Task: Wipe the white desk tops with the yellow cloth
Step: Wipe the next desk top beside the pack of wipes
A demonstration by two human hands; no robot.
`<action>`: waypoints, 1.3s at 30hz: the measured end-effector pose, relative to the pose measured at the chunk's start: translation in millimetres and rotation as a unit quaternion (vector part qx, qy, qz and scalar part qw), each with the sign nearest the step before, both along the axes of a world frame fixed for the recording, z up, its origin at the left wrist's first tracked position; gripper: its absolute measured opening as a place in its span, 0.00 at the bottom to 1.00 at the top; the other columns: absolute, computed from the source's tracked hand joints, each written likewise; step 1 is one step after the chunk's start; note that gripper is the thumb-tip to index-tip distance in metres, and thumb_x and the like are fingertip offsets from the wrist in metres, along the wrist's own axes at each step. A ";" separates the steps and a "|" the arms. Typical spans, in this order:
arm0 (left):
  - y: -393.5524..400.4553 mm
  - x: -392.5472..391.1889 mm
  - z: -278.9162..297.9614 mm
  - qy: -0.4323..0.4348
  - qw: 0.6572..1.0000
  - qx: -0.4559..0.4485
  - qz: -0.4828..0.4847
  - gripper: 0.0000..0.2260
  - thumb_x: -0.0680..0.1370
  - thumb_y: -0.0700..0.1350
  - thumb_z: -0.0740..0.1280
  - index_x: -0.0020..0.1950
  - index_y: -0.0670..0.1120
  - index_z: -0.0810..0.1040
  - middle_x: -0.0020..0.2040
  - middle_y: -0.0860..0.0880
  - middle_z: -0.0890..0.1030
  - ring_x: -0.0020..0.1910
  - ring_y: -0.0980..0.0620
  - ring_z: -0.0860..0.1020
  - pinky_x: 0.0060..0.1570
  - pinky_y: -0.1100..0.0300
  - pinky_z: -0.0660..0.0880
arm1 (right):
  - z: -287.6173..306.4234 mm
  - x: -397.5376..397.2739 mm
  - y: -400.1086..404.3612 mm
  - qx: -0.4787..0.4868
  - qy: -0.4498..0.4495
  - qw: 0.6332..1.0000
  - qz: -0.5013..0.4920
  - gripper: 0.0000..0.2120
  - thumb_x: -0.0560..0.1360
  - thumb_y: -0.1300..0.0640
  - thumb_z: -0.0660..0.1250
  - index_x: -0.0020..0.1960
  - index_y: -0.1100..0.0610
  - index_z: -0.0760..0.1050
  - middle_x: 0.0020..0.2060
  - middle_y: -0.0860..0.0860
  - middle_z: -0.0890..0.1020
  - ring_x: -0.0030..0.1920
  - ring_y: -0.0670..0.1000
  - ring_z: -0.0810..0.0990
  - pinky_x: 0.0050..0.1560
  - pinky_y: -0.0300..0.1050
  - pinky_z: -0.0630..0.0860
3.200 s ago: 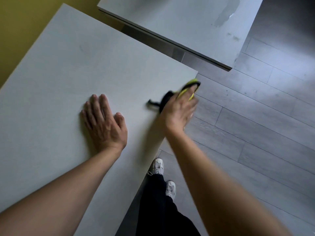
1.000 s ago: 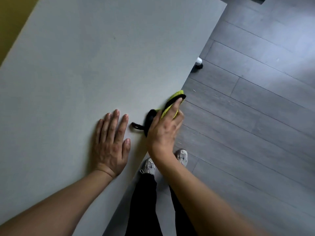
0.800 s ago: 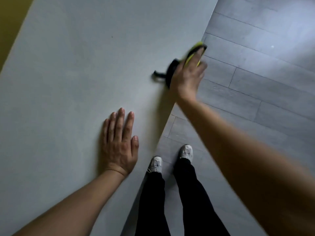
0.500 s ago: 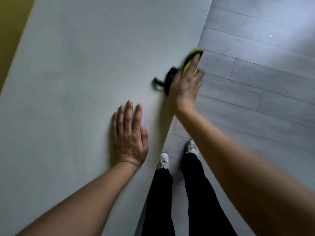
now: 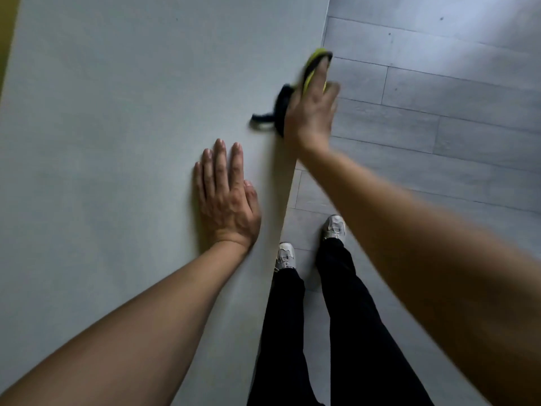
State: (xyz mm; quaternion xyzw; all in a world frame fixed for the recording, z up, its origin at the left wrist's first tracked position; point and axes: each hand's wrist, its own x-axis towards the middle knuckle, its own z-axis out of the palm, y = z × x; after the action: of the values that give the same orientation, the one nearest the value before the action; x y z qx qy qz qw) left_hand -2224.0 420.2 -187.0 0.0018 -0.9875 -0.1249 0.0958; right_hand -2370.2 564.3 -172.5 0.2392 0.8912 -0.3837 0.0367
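Note:
The white desk top fills the left and middle of the head view. The yellow cloth, with its black trim and loop, lies at the desk's right edge. My right hand presses on it with straight fingers, straddling that edge; its thumb is hidden and the hand is blurred by motion. My left hand rests flat on the desk top, fingers together, a little nearer to me and to the left of the cloth.
Grey plank floor runs along the desk's right side. My legs in black trousers and white shoes stand next to the desk edge. A yellow wall strip shows at the far left.
My right hand has slid the cloth back and forth along the desk's right edge, now again farther from me. My left hand stays flat on the desk. The view has shifted along the desk.

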 end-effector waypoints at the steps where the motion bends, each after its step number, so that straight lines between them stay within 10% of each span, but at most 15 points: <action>1: 0.1 0.3 0.3 0.001 1.000 0.002 -0.001 0.26 0.82 0.47 0.57 0.81 0.44 0.68 0.81 0.40 0.66 0.80 0.38 0.64 0.80 0.42 0.56 | 1.2 -17.6 5.1 0.012 -0.009 1.000 0.005 0.33 0.83 0.51 0.57 0.83 0.54 0.46 0.72 0.62 0.63 0.68 0.64 0.68 0.68 0.57 0.67; 15: -16.9 3.5 12.3 -0.033 0.992 0.108 -0.052 0.25 0.83 0.46 0.53 0.78 0.38 0.71 0.79 0.36 0.67 0.79 0.34 0.65 0.81 0.50 0.48 | 6.8 246.8 -52.1 -0.031 0.041 0.997 0.058 0.33 0.80 0.57 0.59 0.82 0.60 0.51 0.65 0.63 0.70 0.63 0.62 0.71 0.68 0.59 0.70; 30: -77.2 158.8 27.2 -0.118 0.980 -0.040 -0.156 0.29 0.82 0.49 0.54 0.83 0.42 0.61 0.84 0.41 0.59 0.84 0.41 0.55 0.81 0.40 0.55 | 9.8 104.0 -20.4 0.026 -0.034 0.998 0.043 0.34 0.82 0.53 0.57 0.83 0.53 0.45 0.71 0.59 0.65 0.66 0.62 0.69 0.68 0.60 0.67; 39: -78.7 161.9 21.1 -0.086 0.982 -0.037 -0.166 0.29 0.82 0.49 0.54 0.83 0.43 0.61 0.84 0.42 0.59 0.83 0.42 0.56 0.81 0.41 0.54 | 3.9 356.9 -81.7 -0.037 0.032 0.996 0.075 0.31 0.83 0.50 0.55 0.82 0.59 0.50 0.67 0.63 0.69 0.63 0.64 0.71 0.65 0.64 0.73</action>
State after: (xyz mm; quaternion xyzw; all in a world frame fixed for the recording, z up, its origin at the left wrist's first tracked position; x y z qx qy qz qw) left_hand -2062.1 341.5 -166.0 -0.1548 -0.9826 -0.1020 -0.0120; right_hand -2013.2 482.6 -168.5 0.1580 0.8926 -0.4199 0.0453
